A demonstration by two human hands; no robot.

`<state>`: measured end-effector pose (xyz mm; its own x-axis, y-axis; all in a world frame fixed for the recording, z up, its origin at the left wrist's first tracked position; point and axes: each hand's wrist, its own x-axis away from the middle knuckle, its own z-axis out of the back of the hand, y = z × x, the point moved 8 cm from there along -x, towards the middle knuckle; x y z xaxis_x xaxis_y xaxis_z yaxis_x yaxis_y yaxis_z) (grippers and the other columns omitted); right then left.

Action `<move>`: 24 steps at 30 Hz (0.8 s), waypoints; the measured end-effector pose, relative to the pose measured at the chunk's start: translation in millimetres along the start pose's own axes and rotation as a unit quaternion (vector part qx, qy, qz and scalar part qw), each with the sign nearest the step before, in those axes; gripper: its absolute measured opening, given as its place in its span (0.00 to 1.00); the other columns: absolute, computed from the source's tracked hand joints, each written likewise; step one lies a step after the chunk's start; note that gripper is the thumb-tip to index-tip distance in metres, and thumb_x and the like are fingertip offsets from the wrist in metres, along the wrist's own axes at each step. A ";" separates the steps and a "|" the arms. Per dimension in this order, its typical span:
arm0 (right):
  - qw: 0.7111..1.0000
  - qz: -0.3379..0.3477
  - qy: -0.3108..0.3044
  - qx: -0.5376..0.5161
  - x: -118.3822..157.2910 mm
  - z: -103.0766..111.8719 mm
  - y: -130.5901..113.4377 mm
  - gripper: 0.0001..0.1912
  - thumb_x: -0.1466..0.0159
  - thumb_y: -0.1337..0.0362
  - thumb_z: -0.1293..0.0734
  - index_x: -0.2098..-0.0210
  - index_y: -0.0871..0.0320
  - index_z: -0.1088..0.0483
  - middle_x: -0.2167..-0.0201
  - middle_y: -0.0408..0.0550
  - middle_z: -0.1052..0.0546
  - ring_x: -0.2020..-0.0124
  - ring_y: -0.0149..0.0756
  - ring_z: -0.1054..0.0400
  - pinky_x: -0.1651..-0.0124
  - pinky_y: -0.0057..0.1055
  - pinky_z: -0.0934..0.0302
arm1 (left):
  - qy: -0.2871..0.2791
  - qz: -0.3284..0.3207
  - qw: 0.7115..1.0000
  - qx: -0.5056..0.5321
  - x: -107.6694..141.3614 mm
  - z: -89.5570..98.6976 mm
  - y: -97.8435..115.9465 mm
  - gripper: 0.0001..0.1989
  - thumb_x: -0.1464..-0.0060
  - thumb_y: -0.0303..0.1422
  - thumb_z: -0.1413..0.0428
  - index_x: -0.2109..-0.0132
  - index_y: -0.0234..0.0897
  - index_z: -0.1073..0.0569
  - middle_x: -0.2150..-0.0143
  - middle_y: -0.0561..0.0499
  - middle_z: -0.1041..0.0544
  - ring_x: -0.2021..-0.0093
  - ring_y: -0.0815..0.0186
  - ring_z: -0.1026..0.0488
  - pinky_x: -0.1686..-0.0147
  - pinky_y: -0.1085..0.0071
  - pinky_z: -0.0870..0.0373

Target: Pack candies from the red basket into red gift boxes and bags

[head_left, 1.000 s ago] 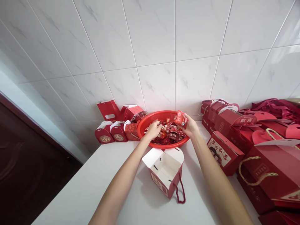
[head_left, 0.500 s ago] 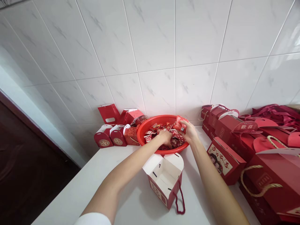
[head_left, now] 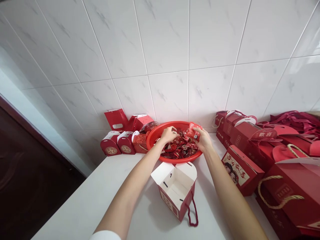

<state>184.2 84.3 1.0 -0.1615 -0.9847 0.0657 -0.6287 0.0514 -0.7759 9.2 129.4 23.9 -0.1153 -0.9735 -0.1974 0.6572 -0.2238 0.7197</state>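
Note:
A red plastic basket [head_left: 155,150] full of small red wrapped packets [head_left: 178,148] stands by the wall. My left hand [head_left: 169,134] is over the basket's left part, its fingers curled together; what they hold, if anything, is too small to make out. At the basket's right rim, my right hand [head_left: 203,140] is closed around red wrapped packets [head_left: 193,130] with white print. In front of the basket stands a red gift box [head_left: 183,203] with its white flaps spread, and I see only its bare white inside. A dark red cord handle hangs from its right side.
Small red boxes [head_left: 110,150] stand left of the basket, with folded red cartons [head_left: 116,120] behind. Larger red gift boxes [head_left: 285,190] with rope handles crowd the right side, beside dark red ribbons [head_left: 295,123]. A tiled wall [head_left: 165,96] closes off the back of the white table [head_left: 115,186].
My left hand has risen out of the packets and shifted slightly left and back, uncovering more of them. My right hand keeps its packets at nearly the same place.

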 end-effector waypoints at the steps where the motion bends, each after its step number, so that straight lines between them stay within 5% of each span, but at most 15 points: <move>1: 1.000 0.002 0.001 0.001 -0.4 0.4 -0.1 0.13 0.57 0.67 0.27 0.73 0.54 0.31 0.74 0.38 0.24 0.71 0.32 0.30 0.72 0.27 0.31 | 0.011 0.008 0.999 0.039 -1.7 3.9 -3.3 0.08 0.57 0.27 0.40 0.66 0.38 0.27 0.64 0.45 0.19 0.60 0.55 0.23 0.59 0.64 0.29; 11: 1.000 0.004 0.001 0.022 -0.1 -0.3 -0.2 0.17 0.61 0.65 0.25 0.72 0.56 0.32 0.75 0.37 0.25 0.71 0.31 0.30 0.72 0.26 0.34 | -0.014 0.037 0.953 0.302 1.0 7.5 -3.1 0.08 0.65 0.28 0.41 0.71 0.37 0.29 0.72 0.52 0.23 0.69 0.65 0.27 0.68 0.71 0.31; 24: 0.999 0.005 0.011 0.030 3.2 -0.7 -2.0 0.17 0.62 0.65 0.26 0.73 0.56 0.32 0.75 0.36 0.26 0.71 0.29 0.32 0.72 0.24 0.36 | -0.065 0.034 0.941 0.329 8.7 1.5 7.0 0.13 0.67 0.29 0.34 0.76 0.36 0.32 0.78 0.57 0.30 0.76 0.71 0.34 0.73 0.72 0.39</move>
<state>184.4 81.2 3.1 -0.1848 -0.9802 0.0715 -0.5797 0.0499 -0.8133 11.7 119.3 28.1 -0.2070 -0.9748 -0.0830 0.0672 -0.0988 0.9928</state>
